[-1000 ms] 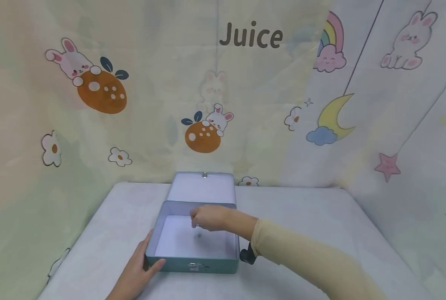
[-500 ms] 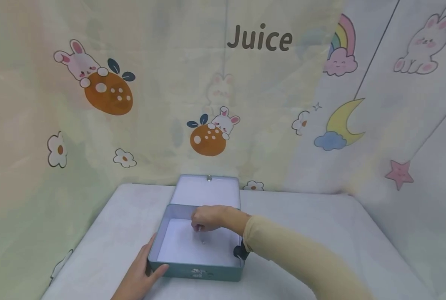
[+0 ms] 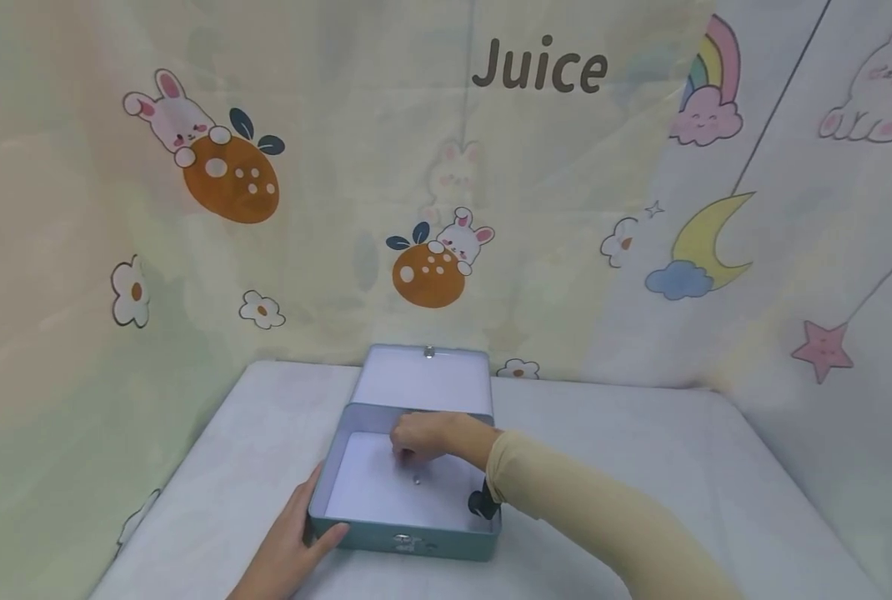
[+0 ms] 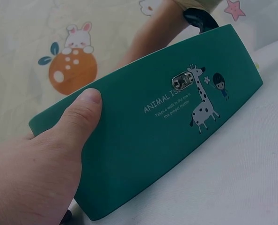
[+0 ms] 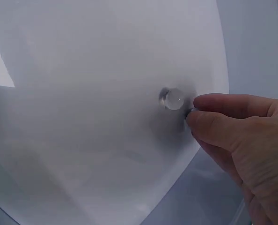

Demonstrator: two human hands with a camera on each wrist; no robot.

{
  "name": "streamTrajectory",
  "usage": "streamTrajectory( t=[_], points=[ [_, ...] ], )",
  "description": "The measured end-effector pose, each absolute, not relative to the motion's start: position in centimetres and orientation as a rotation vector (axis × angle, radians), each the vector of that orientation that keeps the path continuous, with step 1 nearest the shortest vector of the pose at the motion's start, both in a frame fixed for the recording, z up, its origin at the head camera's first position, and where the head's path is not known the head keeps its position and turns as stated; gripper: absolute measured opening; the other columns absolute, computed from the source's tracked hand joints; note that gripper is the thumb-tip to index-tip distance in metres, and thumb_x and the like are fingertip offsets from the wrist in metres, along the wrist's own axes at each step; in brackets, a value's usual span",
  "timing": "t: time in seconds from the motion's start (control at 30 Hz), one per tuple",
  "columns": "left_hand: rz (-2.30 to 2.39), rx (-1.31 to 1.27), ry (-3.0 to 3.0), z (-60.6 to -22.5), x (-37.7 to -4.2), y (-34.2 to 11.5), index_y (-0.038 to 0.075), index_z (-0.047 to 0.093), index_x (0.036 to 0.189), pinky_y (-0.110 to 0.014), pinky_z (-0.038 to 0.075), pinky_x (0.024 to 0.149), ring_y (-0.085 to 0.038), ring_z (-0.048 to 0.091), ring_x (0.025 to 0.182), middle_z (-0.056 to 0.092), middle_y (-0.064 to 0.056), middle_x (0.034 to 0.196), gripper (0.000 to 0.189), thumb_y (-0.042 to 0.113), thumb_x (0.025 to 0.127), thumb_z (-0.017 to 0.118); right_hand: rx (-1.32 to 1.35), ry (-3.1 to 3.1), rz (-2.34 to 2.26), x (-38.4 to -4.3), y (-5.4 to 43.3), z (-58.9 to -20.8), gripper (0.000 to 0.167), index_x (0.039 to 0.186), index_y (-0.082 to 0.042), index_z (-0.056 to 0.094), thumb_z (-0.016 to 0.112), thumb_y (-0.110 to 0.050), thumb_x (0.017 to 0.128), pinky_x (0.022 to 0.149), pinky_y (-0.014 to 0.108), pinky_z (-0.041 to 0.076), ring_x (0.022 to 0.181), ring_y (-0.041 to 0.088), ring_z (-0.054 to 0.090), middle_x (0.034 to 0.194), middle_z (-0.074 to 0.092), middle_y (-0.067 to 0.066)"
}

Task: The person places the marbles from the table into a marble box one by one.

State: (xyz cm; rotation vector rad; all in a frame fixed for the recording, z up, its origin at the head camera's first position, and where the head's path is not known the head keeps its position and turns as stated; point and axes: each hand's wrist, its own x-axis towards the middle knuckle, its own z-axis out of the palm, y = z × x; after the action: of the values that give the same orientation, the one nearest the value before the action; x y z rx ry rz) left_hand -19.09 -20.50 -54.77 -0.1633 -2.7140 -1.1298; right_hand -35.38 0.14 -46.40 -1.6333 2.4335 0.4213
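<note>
A green metal box [image 3: 416,543] with a white inside stands on the table, its lid [image 3: 423,377] folded back. My left hand [image 3: 288,533] grips its near left corner, thumb [image 4: 85,110] on the front wall; its other fingers are mostly hidden in the left wrist view. On the box floor lies a clear glass marble [image 5: 175,99], tiny in the head view. Inside the box, close beside the marble, my right hand [image 3: 425,435] pinches a small shiny thing [image 5: 193,109] between thumb and finger. Nearly all of that thing is covered, so its kind cannot be told.
The box walls [image 5: 253,42] rise around the right hand. A metal clasp [image 4: 181,82] sits on the front wall. White cloth [image 3: 626,467] covers the table, and a printed curtain [image 3: 326,183] hangs behind it. A black wrist strap [image 3: 483,502] is near the box's right wall.
The head view has shifted, so the whole scene sits further right. The right hand has moved slightly within the box. Left hand, box and marble keep their places relative to each other.
</note>
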Motion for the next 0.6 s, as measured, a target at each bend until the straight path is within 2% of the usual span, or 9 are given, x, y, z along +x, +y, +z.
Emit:
streamTrajectory(
  t=[0.37, 0.6],
  points=[
    [-1.113, -0.143, -2.71, -54.8, -18.7, -20.4, 0.011, 0.02, 0.151, -0.059, 0.037, 0.105, -0.039, 0.045, 0.13, 0.046, -0.018, 0.139, 0.086, 0.046, 0.087, 0.064, -1.523, 2.462, 0.359, -35.0, 0.4, -45.8, 0.025, 0.11, -0.025, 0.071, 0.07, -0.019, 0.086, 0.082, 0.01, 0.049, 0.096, 0.001, 0.063, 0.105, 0.07, -0.01],
    [-1.092, -0.156, -2.706, -54.6, -18.8, -20.8, 0.011, 0.021, 0.151, -0.057, 0.038, 0.105, -0.038, 0.046, 0.129, 0.046, -0.017, 0.139, 0.086, 0.047, 0.087, 0.064, -1.438, 2.605, -0.036, -33.6, 3.9, -42.7, 0.027, 0.113, -0.017, 0.071, 0.071, -0.021, 0.086, 0.087, 0.018, 0.052, 0.1, 0.006, 0.065, 0.108, 0.071, -0.006]
  ],
)
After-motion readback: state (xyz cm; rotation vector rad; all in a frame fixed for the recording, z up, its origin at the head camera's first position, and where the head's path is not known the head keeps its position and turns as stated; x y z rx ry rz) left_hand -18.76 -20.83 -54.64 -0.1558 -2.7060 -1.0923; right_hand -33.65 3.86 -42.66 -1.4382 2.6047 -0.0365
